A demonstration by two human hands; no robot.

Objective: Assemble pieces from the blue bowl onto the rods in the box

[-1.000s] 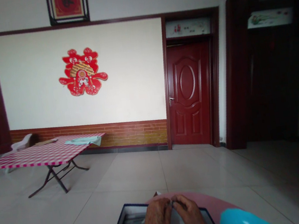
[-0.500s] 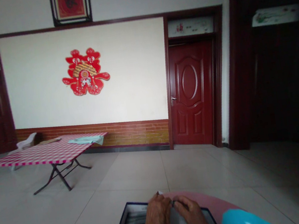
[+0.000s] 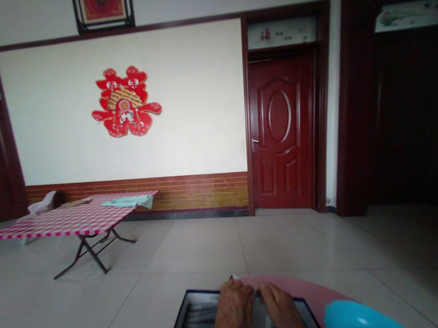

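My left hand (image 3: 234, 309) is closed over the dark-rimmed tray (image 3: 172, 327), its fingertips pinched around something small and dark. A small white tip (image 3: 235, 277) sticks out beyond its knuckles. My right hand (image 3: 281, 310) is closed close beside it, thumb and finger pressed together near the same dark bit; what it holds is too small to name. In the tray's left part lie several thin dark strips (image 3: 198, 324). Part of another dark bundle shows under my right hand, mostly hidden.
The tray rests on a pink round surface (image 3: 310, 289). A bright blue rounded object (image 3: 357, 321) sits at its right. Farther off stand a folding table (image 3: 68, 220) with a checked top and cloth (image 3: 128, 201), a pale chair (image 3: 43, 204) and a red door (image 3: 280, 133).
My fingertips have drawn slightly apart, the right hand turning a little more upright. The view has shifted slightly.
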